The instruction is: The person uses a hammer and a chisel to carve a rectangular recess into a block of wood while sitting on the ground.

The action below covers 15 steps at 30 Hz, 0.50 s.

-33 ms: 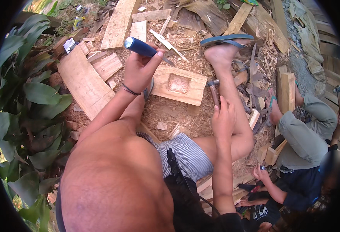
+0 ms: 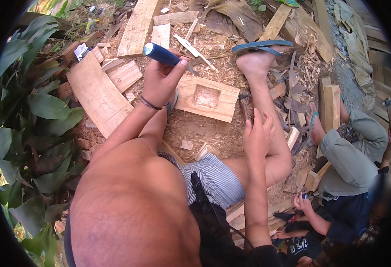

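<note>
My left hand (image 2: 162, 78) is closed around the blue handle of a chisel (image 2: 163, 54); its metal blade points down to the right, above the near-left side of a wooden block. This pale block (image 2: 187, 97) has a square recess cut in its middle and lies tilted between my legs. To the block's right, my right hand (image 2: 257, 135) has its fingers stretched apart. A hammer (image 2: 244, 108) with a brown handle lies just beyond those fingers, its head beside the block's right edge. Whether the thumb touches the handle end is hard to tell.
Wood chips and sawdust cover the ground. A wide plank (image 2: 96, 95) and offcuts lie left, another plank (image 2: 140, 26) farther off. Large green leaves (image 2: 48, 107) border the left. My sandalled foot (image 2: 255, 62) is beyond the block. On the right, another person (image 2: 348, 153) sits near timber pieces (image 2: 332, 107).
My right hand's fingers have loosened from the hammer handle and spread. The hammer has dropped lower beside the block. The left hand with the chisel stays put.
</note>
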### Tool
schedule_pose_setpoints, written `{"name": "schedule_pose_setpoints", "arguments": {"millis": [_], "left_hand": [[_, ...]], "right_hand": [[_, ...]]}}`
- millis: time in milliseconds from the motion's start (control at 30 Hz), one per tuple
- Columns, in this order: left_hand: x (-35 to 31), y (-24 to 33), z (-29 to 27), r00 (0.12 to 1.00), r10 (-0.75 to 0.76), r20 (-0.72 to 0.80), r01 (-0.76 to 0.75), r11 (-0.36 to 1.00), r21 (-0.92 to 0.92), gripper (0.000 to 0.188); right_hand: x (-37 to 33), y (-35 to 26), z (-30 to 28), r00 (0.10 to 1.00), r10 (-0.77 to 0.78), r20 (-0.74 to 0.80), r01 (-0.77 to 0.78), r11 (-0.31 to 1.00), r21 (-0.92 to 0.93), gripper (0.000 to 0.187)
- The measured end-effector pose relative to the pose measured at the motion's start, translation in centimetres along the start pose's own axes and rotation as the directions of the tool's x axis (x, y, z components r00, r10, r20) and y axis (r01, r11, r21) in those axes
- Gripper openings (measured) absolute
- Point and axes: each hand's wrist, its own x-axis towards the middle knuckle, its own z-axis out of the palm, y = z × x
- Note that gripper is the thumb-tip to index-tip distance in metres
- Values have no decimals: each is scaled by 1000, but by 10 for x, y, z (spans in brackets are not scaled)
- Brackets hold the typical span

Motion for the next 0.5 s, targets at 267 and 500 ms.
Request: {"name": "schedule_pose_setpoints", "arguments": {"millis": [267, 500], "left_hand": [[-3, -8, 0, 994, -106, 23, 104, 993, 53, 27], [-2, -11, -5, 991, -127, -38, 126, 992, -21, 26]], "right_hand": [[80, -87, 39, 870, -187, 457, 262, 959, -107, 17], [95, -109, 38, 766, -202, 610, 405, 889, -213, 17]]}}
